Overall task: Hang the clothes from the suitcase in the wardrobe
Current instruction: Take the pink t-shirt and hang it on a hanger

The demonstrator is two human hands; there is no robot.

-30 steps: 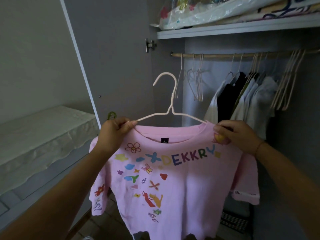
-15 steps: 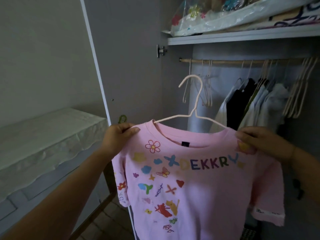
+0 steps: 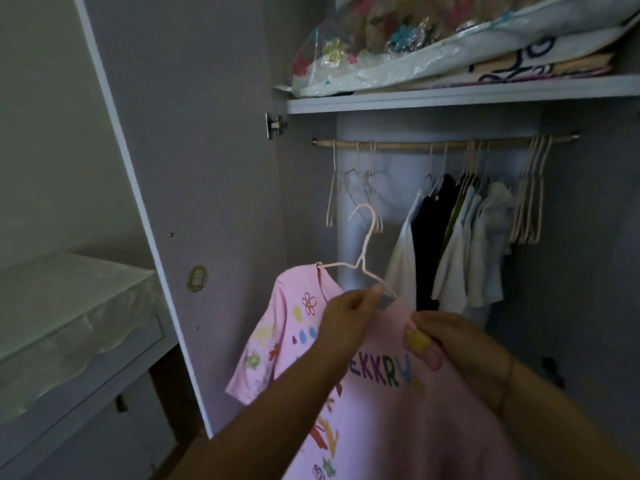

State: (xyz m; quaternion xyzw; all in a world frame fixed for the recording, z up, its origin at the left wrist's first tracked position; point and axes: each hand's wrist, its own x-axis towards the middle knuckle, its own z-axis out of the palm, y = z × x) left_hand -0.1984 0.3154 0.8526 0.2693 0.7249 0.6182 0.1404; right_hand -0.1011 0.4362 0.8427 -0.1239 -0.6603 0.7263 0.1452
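A pink T-shirt (image 3: 391, 414) with coloured letters and drawings hangs on a white wire hanger (image 3: 363, 251) in front of the open wardrobe. My left hand (image 3: 346, 323) pinches the hanger's right arm near the collar. My right hand (image 3: 453, 344) grips the shirt's right shoulder. The hanger's hook points up, below the wooden rail (image 3: 446, 144). The suitcase is out of sight.
Empty hangers (image 3: 360, 188) dangle at the rail's left end, hung clothes (image 3: 457, 244) fill its middle, more bare hangers (image 3: 530, 202) hang to the right. The open door (image 3: 194, 188) stands at left. Bagged bedding (image 3: 433, 46) lies on the shelf (image 3: 450, 97). A covered cabinet (image 3: 69, 327) is far left.
My left hand left the shirt's left shoulder and moved right onto the hanger wire by the collar. The shirt swung closer to the wardrobe and turned.
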